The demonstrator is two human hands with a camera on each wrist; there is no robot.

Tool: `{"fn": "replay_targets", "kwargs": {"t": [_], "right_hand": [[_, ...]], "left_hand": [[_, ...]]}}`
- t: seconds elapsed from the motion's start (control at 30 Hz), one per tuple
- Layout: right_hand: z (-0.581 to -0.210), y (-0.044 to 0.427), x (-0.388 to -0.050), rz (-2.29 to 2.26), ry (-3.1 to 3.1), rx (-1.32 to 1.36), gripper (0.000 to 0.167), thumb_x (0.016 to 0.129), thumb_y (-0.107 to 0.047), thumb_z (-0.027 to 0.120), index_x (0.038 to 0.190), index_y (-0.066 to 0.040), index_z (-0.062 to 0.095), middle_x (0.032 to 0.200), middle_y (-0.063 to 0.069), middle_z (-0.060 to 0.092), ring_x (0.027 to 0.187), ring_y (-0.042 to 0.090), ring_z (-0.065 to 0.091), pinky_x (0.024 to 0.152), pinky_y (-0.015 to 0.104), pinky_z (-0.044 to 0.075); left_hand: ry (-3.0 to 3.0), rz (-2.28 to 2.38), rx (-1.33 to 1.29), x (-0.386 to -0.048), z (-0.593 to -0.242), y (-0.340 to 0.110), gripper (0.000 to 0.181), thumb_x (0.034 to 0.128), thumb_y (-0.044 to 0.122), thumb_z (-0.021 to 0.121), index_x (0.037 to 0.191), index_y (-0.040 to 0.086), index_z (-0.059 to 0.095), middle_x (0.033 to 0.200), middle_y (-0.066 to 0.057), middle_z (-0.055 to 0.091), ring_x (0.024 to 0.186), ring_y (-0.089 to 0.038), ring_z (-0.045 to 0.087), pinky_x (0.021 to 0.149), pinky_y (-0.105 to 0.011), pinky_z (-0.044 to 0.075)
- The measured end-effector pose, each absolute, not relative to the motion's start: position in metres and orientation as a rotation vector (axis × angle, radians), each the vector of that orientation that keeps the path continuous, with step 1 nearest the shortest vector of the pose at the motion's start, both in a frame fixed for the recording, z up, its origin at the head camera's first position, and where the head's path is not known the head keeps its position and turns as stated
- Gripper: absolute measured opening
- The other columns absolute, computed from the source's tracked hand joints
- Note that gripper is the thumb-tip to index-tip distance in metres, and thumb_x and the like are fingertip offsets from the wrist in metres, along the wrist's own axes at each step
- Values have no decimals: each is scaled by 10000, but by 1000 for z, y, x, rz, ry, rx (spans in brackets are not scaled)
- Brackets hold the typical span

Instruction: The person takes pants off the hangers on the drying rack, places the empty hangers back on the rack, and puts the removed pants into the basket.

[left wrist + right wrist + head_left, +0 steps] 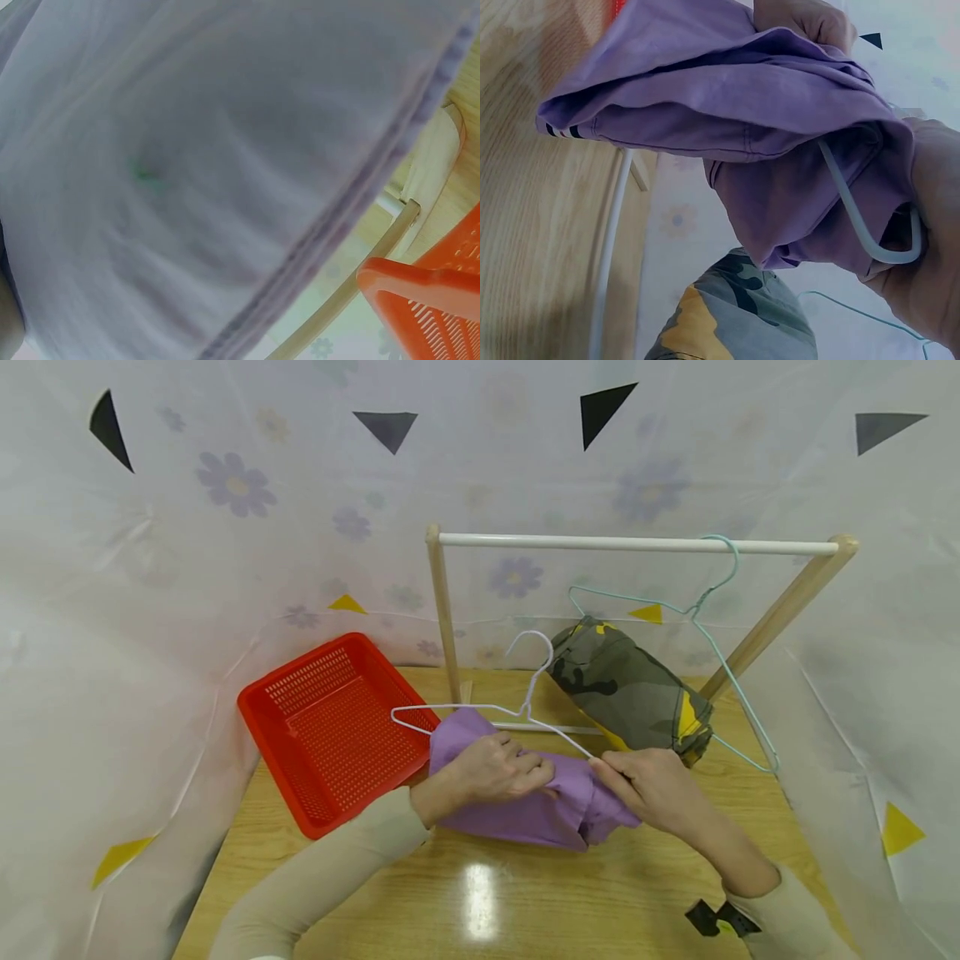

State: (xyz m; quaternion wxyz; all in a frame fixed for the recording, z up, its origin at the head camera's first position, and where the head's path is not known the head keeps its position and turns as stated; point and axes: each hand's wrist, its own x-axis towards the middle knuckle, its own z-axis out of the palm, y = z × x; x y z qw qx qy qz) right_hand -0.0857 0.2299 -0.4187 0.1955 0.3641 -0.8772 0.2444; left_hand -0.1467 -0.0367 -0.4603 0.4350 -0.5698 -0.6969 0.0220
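Note:
A purple garment (480, 818), its exact kind unclear, hangs bunched over the lower part of a pale lilac clothes hanger (540, 681). My left hand (498, 768) grips the garment near its middle, below the hanger's neck. At the hanger's right end, my right hand (656, 789) holds the hanger's arm, with purple cloth against the fingers. In the right wrist view the white hanger end (855, 217) curves out of the purple cloth (727, 97) beside my right hand (937, 217). Pale-looking cloth (225, 150) fills most of the left wrist view and hides my left fingers.
Behind stands a rack with a white rail (562, 542). A mint hanger (720, 643) hooks over its right part, bearing a folded camouflage garment (630, 685) with yellow trim. At left, a red plastic basket (281, 768) sits on the wooden table (405, 910).

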Motion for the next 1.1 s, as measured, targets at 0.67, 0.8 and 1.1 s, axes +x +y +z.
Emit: {"fn": "replay_targets", "kwargs": {"t": [0.67, 0.8, 1.1], "right_hand": [[-424, 232, -90, 532, -2420, 983, 551, 1141, -461, 362, 645, -228, 422, 540, -141, 335, 497, -97, 236, 470, 99, 199], [-424, 234, -90, 514, -2405, 949, 547, 1140, -458, 374, 642, -235, 424, 540, -143, 342, 490, -90, 245, 463, 106, 202], [-424, 239, -89, 496, -2402, 884, 563, 1137, -461, 383, 620, -243, 425, 545, -141, 347, 504, -75, 241, 474, 132, 223]], "left_hand": [[-1604, 0, -1341, -147, -445, -36, 368, 1126, 308, 385, 897, 189, 647, 704, 117, 577, 548, -109, 577, 536, -247, 452], [-1603, -8, -1342, -148, -442, -39, 342, 1114, 270, 399, 904, 180, 654, 703, 109, 575, 558, -117, 580, 554, -258, 479], [-1579, -25, -1347, -147, -434, -49, 275, 1066, 190, 447, 884, 166, 651, 682, 100, 541, 542, -111, 536, 551, -250, 457]]}}
